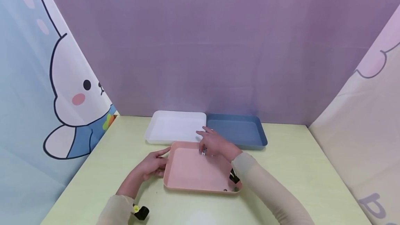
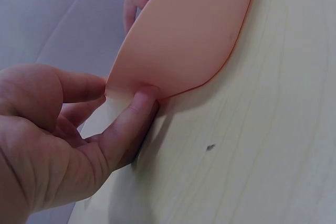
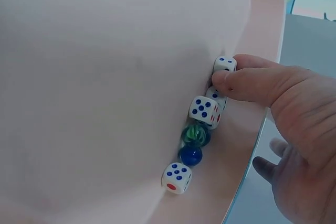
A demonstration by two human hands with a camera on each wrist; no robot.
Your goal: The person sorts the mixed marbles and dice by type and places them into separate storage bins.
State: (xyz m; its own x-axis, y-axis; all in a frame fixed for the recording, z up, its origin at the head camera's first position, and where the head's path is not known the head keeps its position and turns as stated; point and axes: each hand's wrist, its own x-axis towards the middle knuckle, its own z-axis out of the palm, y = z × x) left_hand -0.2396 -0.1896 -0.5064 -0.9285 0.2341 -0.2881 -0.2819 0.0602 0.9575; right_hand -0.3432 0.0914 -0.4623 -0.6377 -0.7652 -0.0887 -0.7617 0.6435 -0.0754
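A pink tray (image 1: 197, 173) lies in front of me on the table. My left hand (image 1: 153, 165) grips its left side; in the left wrist view the thumb (image 2: 139, 111) presses on the outer wall and a finger touches the rim. Over the tray's far side, my right hand (image 1: 215, 143) pinches a white die (image 3: 224, 62) between thumb and finger. Along the same wall sit several more white dice (image 3: 202, 108), a green marble (image 3: 196, 135) and a blue marble (image 3: 190, 156). Two small dark round pieces (image 1: 225, 190) lie near the tray's front right corner.
Behind the pink tray stand a white tray (image 1: 176, 126) on the left and a blue tray (image 1: 235, 131) on the right, side by side. The pale yellow table (image 1: 297, 169) meets a purple backdrop (image 1: 200, 44), with printed cloths on both sides.
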